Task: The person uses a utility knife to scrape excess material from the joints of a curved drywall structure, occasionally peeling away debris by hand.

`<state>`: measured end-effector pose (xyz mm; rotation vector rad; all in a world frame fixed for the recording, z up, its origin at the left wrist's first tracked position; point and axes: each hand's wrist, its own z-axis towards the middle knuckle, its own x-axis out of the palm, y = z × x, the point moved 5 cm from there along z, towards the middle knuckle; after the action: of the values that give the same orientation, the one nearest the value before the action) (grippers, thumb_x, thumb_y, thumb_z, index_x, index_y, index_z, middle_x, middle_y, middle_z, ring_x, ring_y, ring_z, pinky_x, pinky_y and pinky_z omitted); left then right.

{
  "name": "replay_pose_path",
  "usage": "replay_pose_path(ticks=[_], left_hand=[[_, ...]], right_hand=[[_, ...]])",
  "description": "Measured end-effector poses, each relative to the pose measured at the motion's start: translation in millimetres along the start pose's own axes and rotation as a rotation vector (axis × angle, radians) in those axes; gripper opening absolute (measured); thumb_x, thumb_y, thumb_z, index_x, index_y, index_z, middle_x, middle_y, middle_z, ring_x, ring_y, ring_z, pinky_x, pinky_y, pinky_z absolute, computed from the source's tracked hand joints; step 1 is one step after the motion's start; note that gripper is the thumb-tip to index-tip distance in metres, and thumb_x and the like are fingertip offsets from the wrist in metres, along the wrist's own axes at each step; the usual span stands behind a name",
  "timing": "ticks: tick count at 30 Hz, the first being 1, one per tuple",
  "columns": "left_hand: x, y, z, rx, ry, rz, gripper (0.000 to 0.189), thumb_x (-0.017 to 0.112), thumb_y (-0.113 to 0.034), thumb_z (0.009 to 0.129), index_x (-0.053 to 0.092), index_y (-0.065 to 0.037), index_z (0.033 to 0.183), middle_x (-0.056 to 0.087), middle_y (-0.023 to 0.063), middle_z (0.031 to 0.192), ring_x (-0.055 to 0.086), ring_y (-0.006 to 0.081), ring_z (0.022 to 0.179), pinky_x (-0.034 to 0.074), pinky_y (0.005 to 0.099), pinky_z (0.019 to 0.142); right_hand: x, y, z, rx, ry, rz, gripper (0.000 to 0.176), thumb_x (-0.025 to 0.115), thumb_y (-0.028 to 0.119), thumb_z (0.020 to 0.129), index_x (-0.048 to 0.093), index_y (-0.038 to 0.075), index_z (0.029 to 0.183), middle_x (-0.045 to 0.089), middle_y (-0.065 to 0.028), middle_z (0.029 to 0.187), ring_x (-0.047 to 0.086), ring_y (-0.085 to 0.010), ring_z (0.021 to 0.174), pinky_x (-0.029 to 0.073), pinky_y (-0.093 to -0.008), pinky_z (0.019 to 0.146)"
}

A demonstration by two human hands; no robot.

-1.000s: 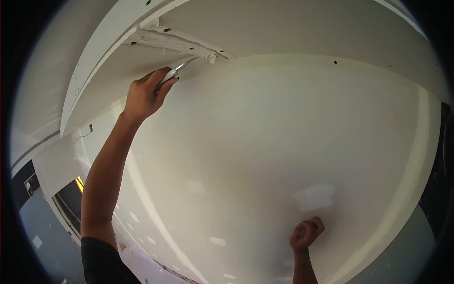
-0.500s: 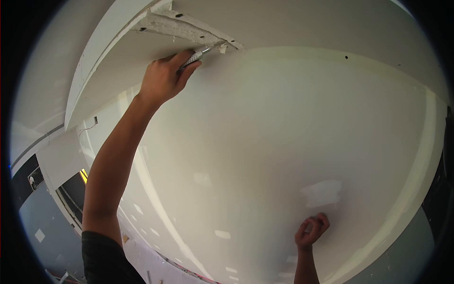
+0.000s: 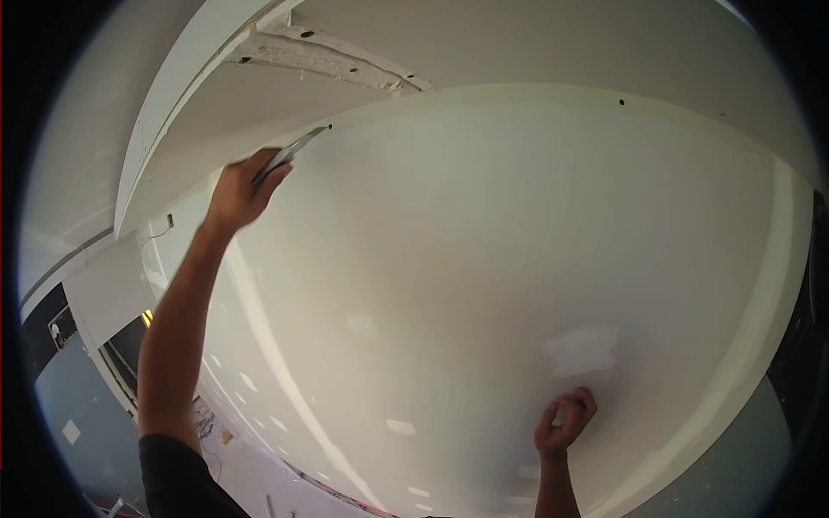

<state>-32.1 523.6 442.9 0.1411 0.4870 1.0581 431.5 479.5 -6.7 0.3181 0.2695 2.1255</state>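
Note:
My left hand is wrapped round a slim metallic knife at the upper left. The knife's tip points up and right, close to a small dark hole near the upper edge of the pale wall. Lower right, my right hand is against or close to the wall, fingers curled, just below a whitish patch; whether it holds anything is hidden. Above the knife, a rough recessed strip with several dark holes crosses the overhead panel.
A curved panel edge runs down the upper left. Another dark hole shows at the upper right. A small box with a wire sits at the left. Debris lies on the floor at the lower left.
My left hand has moved down and left with the knife, away from the end of the recessed strip. My right hand keeps nearly the same place and curl.

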Motion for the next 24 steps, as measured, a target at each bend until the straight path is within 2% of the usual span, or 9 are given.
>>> replay_pose_path(ticks=[3,5,9,10,12,16,18,22,24], left_hand=[[21.4,-18.6,-66.8,-0.546,-0.026,-0.45,0.03,0.06,-0.029,0.107,0.066,-0.003,0.121,0.052,-0.0013,0.065,0.05,0.0059,0.057,0.045,0.0257,0.055],[54.7,-57.2,-132.4,-0.881,0.001,-0.869,0.04,0.054,-0.039,0.109,0.065,-0.003,0.122,0.048,-0.0038,0.067,0.046,0.0064,0.055,0.041,0.0249,0.051],[148.8,-170.2,-258.2,-1.084,-0.144,-1.53,0.041,0.054,-0.041,0.106,0.06,-0.003,0.12,0.056,0.0016,0.072,0.058,0.0145,0.064,0.055,0.0327,0.062],[132.1,-222.3,-251.5,-1.196,0.024,-1.47,0.041,0.041,-0.03,0.112,0.053,0.005,0.131,0.067,0.0139,0.095,0.068,0.026,0.084,0.06,0.0375,0.084],[163.5,-260.9,-286.8,-1.232,0.051,-1.532,0.039,0.04,-0.027,0.112,0.053,0.004,0.132,0.069,0.0171,0.1,0.07,0.0276,0.087,0.062,0.0389,0.085],[184.3,-293.4,-329.9,-1.085,0.268,-1.576,0.03,0.053,-0.022,0.109,0.057,0.005,0.122,0.072,0.0219,0.105,0.074,0.03,0.092,0.065,0.0401,0.08],[192.2,-315.3,-338.4,-1.048,0.324,-1.518,0.025,0.059,-0.017,0.107,0.059,0.005,0.118,0.073,0.0161,0.095,0.073,0.0245,0.082,0.06,0.0343,0.071],[190.3,-375.2,-330.3,-0.855,0.611,-1.396,0.026,0.071,-0.02,0.101,0.061,0.002,0.11,0.071,0.0066,0.085,0.068,0.015,0.077,0.053,0.0295,0.065],[197.6,-379.6,-321.0,-0.754,0.763,-1.307,0.036,0.077,-0.024,0.096,0.065,0.002,0.117,0.074,0.0099,0.097,0.071,0.0196,0.087,0.057,0.0321,0.073]], right_hand=[[-0.5,24.3,20.1,-0.014,0.025,-0.006,0.008,0.062,0.006,0.092,0.06,0.003,0.098,0.058,-0.0195,0.11,0.055,-0.0342,0.107,0.046,-0.0476,0.096],[11.6,40.8,17.8,0.11,0.131,0.279,0.014,0.069,0.005,0.09,0.061,0.003,0.101,0.062,-0.0159,0.098,0.061,-0.0319,0.095,0.05,-0.0429,0.088],[43.6,124.4,20.9,0.071,0.572,0.668,0.043,0.076,0.007,0.091,0.058,0.004,0.13,0.062,-0.0146,0.122,0.061,-0.0329,0.115,0.048,-0.0421,0.101],[36.4,146.3,24.4,0.008,0.59,0.643,0.047,0.071,0.014,0.096,0.054,0.002,0.138,0.059,-0.0188,0.127,0.06,-0.0354,0.116,0.047,-0.0419,0.105],[26.4,184.4,40.5,-0.211,0.56,0.531,0.059,0.078,0.023,0.091,0.054,0.003,0.141,0.055,-0.0202,0.139,0.068,-0.0321,0.102,0.058,-0.0382,0.083],[28.0,165.3,-13.7,-0.04,0.69,0.384,0.067,0.076,0.022,0.093,0.044,0.003,0.148,0.046,-0.0209,0.141,0.063,-0.0367,0.111,0.056,-0.0434,0.09],[18.7,147.1,-35.9,0.419,0.856,0.439,0.062,0.073,0.023,0.095,0.046,0.003,0.146,0.05,-0.021,0.129,0.061,-0.0395,0.11,0.053,-0.0489,0.093],[-10.0,136.7,-46.1,0.582,0.878,0.234,0.046,0.066,0.024,0.099,0.051,0.003,0.137,0.056,-0.0236,0.121,0.061,-0.0401,0.111,0.054,-0.0482,0.084],[-16.8,112.8,-65.5,0.371,0.588,0.113,0.034,0.063,0.029,0.103,0.057,0.001,0.121,0.063,-0.0196,0.102,0.066,-0.0319,0.091,0.055,-0.0423,0.071]])
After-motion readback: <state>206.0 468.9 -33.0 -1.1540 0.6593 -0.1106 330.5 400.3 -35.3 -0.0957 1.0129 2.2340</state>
